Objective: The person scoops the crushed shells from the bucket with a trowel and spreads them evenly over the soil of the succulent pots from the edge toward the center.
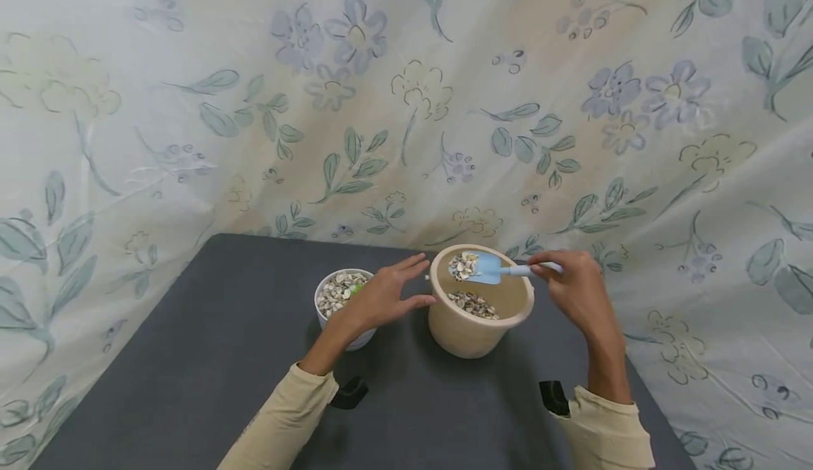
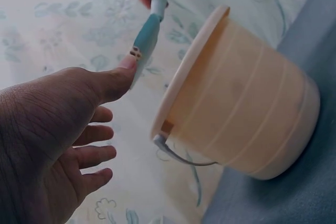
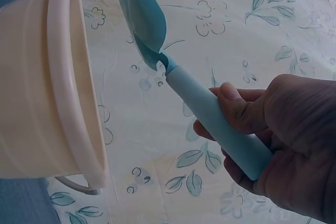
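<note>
A cream plastic bucket (image 1: 480,325) stands on the dark table (image 1: 209,364), with shells on its bottom. My right hand (image 1: 571,290) grips the handle of a small blue trowel (image 1: 492,269) whose blade, loaded with shells, hovers over the bucket's mouth. In the right wrist view the trowel (image 3: 210,108) runs from my fingers (image 3: 236,114) up past the bucket rim (image 3: 68,77). My left hand (image 1: 384,293) is spread with straight fingers beside the bucket's left wall, thumb toward the rim; actual contact is unclear. The left wrist view shows that hand (image 2: 58,135) beside the bucket (image 2: 247,108).
A white bowl (image 1: 339,304) full of shells, with something small and green in it, sits left of the bucket, partly behind my left wrist. A floral cloth (image 1: 406,103) hangs behind and around the table. Two black clips (image 1: 349,392) sit near the front edge.
</note>
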